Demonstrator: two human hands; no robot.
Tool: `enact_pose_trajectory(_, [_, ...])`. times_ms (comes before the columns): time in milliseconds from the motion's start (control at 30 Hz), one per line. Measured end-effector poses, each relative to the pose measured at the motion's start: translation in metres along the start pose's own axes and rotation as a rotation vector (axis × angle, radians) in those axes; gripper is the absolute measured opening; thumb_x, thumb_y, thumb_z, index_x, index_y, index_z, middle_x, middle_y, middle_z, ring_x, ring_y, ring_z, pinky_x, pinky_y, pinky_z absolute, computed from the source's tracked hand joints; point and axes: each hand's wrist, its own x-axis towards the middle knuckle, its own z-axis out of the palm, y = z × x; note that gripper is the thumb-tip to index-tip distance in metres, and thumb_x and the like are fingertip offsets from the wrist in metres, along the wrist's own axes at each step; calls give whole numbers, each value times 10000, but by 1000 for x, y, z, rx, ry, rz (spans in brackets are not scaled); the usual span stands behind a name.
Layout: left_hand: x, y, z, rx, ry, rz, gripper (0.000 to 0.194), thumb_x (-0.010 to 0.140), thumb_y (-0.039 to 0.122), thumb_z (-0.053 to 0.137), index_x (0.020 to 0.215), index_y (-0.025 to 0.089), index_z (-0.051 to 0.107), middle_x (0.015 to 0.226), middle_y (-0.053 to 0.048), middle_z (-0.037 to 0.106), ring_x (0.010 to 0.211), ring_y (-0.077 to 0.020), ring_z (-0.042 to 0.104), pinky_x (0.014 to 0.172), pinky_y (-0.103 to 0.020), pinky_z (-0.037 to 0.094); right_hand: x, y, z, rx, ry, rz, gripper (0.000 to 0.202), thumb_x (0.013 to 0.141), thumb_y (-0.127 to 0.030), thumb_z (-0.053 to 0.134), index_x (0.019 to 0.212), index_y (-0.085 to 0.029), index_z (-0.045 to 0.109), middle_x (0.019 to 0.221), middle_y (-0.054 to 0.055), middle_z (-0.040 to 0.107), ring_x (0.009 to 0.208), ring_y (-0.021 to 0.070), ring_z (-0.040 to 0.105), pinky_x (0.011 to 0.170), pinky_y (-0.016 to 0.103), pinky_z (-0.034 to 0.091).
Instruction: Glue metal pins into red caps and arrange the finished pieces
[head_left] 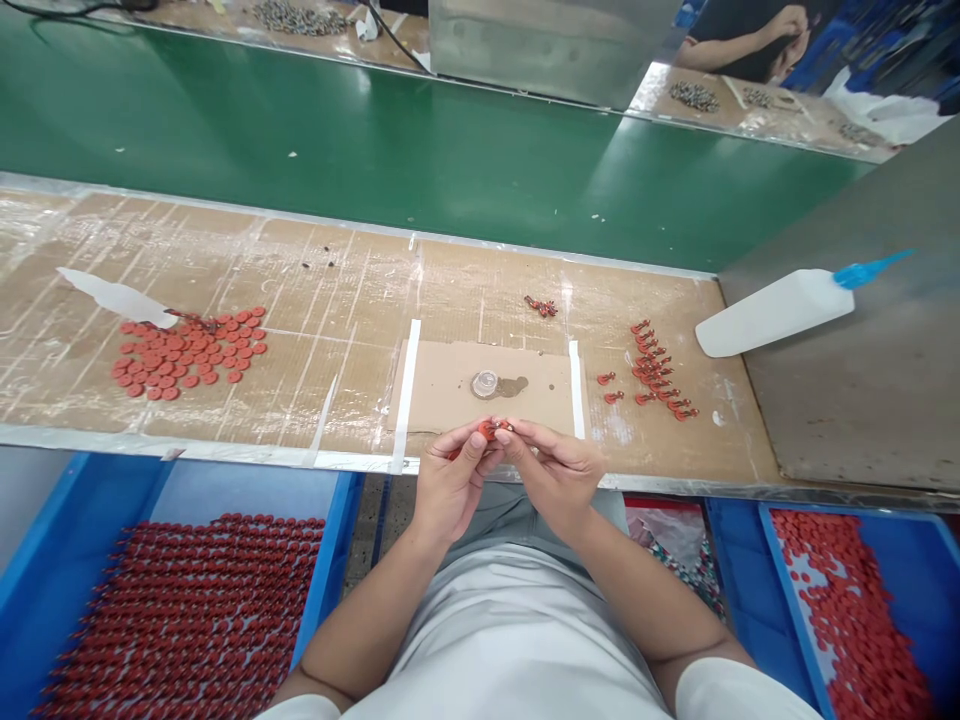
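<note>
My left hand [456, 478] pinches a small red disc [487, 429] with thumb and fingertips at the table's front edge. Close against it, my right hand [553, 470] grips a small red-and-metal piece [505, 427] at its fingertips. The two parts seem to touch, but the fingers cover much of them. Just beyond the hands, a small round clear container [484, 384] stands on a taped cardboard sheet [439, 390] beside a dark wet-looking stain. Farther back lies a little cluster of dark red parts [541, 307].
Loose red discs [172, 355] lie at left near a white pointed bottle [120, 297]. At right are rows of red parts with stems [652, 365] and a white bottle with blue nozzle [787, 310]. Blue trays of rowed parts [202, 610] and red pieces [847, 590] flank my lap.
</note>
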Motion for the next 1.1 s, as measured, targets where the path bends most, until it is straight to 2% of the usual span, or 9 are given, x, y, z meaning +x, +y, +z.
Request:
enact_pose_trajectory(233, [-1,-1,-3,45,14,37,159,716,265,753,869,222,756,940,-47,752,860,-137,702,773,-193,564,1,-1,1,-5,-16,-21,323,736,-111,730,988,-313,725,950,-29,744,796,152,725,738,264,629])
enact_pose_trajectory(433, [-1,3,-6,130,-21,91,148,716,244,750,864,238,759,956,-38,749,877,-164,698,765,-251,585,4,-2,-2,-54,-74,-38,247,743,-170,731,963,-284,736,920,-4,750,785,167,723,749,295,624])
enact_pose_trajectory(667, [-2,3,-1,203,-7,90,193,669,295,782,851,234,762,967,-47,745,907,-208,691,788,-332,592,8,-6,-8,-77,-73,-17,213,728,-190,743,918,-287,743,881,-4,752,753,177,724,717,308,627])
enact_pose_trajectory(900, [-4,-1,7,215,-35,100,169,696,267,762,862,239,760,965,-46,746,933,-208,687,783,-312,589,7,-2,-16,11,-38,11,217,696,-169,761,886,-271,732,889,5,752,830,204,722,774,355,620])
enact_pose_trajectory(1100, [-3,-3,12,194,20,97,190,680,256,776,864,216,756,895,-53,755,838,-184,705,759,-297,591,7,0,-18,14,-20,17,229,692,-170,766,894,-269,728,905,4,751,836,202,722,773,349,623])
